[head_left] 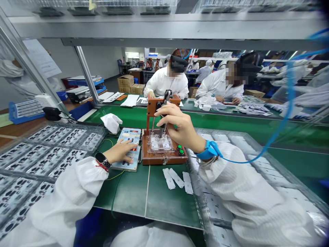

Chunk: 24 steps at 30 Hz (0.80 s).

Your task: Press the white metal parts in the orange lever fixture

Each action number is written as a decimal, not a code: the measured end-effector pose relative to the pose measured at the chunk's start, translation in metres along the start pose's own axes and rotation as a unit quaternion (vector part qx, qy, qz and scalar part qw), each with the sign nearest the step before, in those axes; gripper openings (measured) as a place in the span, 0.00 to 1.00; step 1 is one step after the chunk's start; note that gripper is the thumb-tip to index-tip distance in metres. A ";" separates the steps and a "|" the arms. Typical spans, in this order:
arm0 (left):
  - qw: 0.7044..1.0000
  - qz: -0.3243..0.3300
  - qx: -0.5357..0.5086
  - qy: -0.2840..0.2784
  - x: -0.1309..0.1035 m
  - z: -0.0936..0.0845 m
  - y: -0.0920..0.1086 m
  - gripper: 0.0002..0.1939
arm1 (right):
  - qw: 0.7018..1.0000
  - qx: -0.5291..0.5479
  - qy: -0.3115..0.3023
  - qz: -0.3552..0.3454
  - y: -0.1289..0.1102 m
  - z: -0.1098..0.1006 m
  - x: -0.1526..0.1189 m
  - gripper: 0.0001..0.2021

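Note:
My left hand (122, 151) lies with its fingers spread over two pale blue boxes (130, 135) with red number displays, its fingertips on the nearer one. My right hand (177, 125) curls around the black lever of a toggle clamp (167, 94), which stands on a brown test fixture (164, 160). Under the clamp's rods is a clear plate (160, 145) with pale parts beneath it; what exactly lies there is hard to make out. Two green buttons (181, 152) sit at the fixture's right front. Just before it, several thin white rectangular plates (177, 177) rest on the green mat.
Trays of dark-patterned panels (55, 151) fill the left side; a tray of white plates (218, 206) lies to the right. A crumpled white wad (111, 122) is behind the boxes. A blue coiled cord (290, 89) runs from my right wrist. Two people (166, 80) work opposite.

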<state>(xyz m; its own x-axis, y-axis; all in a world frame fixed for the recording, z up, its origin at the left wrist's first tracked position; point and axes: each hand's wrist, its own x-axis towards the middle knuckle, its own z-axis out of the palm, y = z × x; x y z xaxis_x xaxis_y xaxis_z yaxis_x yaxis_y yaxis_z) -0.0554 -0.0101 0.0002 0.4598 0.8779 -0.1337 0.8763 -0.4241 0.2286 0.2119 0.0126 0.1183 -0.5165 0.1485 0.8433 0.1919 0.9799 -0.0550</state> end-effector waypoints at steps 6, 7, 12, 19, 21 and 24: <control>0.997 0.004 -0.064 0.048 -0.005 -0.015 -0.014 0.38 | 1.000 0.015 0.019 -0.002 0.000 0.004 -0.001 0.16; 0.997 -0.002 -0.066 0.041 -0.005 -0.018 -0.017 0.39 | 1.000 0.015 0.023 0.000 0.000 0.004 -0.001 0.16; 0.997 -0.043 -0.050 -0.035 -0.004 -0.021 -0.028 0.51 | 0.998 0.031 0.053 -0.009 -0.001 0.008 -0.001 0.16; 0.993 -0.072 -0.030 -0.085 0.001 -0.012 -0.030 0.57 | 0.996 0.037 0.076 -0.003 -0.001 0.013 -0.002 0.15; 0.994 -0.067 -0.023 -0.086 0.001 -0.007 -0.033 0.57 | 0.996 0.041 0.084 -0.006 -0.001 0.014 -0.002 0.15; 0.996 -0.055 -0.020 -0.070 -0.001 0.000 -0.038 0.56 | 0.995 0.039 0.095 -0.007 -0.002 0.015 -0.002 0.15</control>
<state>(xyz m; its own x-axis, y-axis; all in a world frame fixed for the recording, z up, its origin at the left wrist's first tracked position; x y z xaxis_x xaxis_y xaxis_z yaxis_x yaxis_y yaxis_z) -0.0898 0.0051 -0.0082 0.3797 0.8774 -0.2931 0.9171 -0.3154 0.2437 0.2002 0.0126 0.1087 -0.3506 0.1136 0.9296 0.1166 0.9902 -0.0771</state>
